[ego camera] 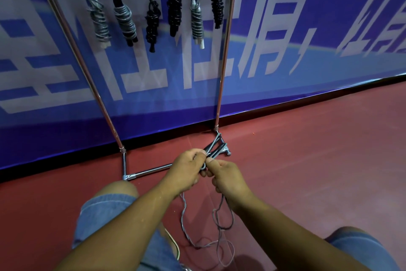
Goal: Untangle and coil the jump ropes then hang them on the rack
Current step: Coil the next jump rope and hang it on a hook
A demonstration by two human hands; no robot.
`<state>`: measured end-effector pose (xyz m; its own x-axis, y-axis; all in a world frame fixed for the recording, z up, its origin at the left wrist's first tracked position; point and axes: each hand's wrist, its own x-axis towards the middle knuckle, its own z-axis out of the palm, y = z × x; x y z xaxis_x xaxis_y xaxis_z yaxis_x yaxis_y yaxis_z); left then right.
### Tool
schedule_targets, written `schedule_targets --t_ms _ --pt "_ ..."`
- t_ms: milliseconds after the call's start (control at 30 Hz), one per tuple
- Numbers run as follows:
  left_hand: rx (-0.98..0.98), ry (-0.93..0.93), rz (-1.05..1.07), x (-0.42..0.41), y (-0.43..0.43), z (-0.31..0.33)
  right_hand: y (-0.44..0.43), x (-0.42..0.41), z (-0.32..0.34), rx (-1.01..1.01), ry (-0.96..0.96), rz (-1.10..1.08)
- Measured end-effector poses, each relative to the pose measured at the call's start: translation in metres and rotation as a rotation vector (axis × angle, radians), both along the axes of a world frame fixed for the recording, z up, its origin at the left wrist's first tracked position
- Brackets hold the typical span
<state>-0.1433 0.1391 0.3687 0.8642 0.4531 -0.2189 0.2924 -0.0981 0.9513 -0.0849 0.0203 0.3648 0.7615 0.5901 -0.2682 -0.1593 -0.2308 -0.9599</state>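
While six coiled ropes [123, 22] already hang on the rack [221, 77], left hand [186, 169] and right hand [228, 179] both grip the handles [216, 149] of another; its cord [183, 211] trails loose on the floor [307, 161], not yet coiled

Red floor [307, 161] bears the rack's base [151, 171] and, seemingly, a loosely looped rope [196, 247].
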Motion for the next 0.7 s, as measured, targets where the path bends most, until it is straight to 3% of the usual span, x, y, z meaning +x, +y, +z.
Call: schedule_targets --t_ms 200,367,700 --pt "0.009 0.014 0.001 -0.005 0.009 -0.005 0.004 -0.005 -0.005 -0.007 -0.009 0.026" --pt "0.073 0.037 0.063 -0.004 0.017 -0.014 0.001 -0.002 -0.011 -0.124 -0.294 0.13" --pt "0.022 0.042 0.104 -0.006 0.019 -0.02 -0.001 -0.002 -0.021 -0.331 -0.551 0.11"
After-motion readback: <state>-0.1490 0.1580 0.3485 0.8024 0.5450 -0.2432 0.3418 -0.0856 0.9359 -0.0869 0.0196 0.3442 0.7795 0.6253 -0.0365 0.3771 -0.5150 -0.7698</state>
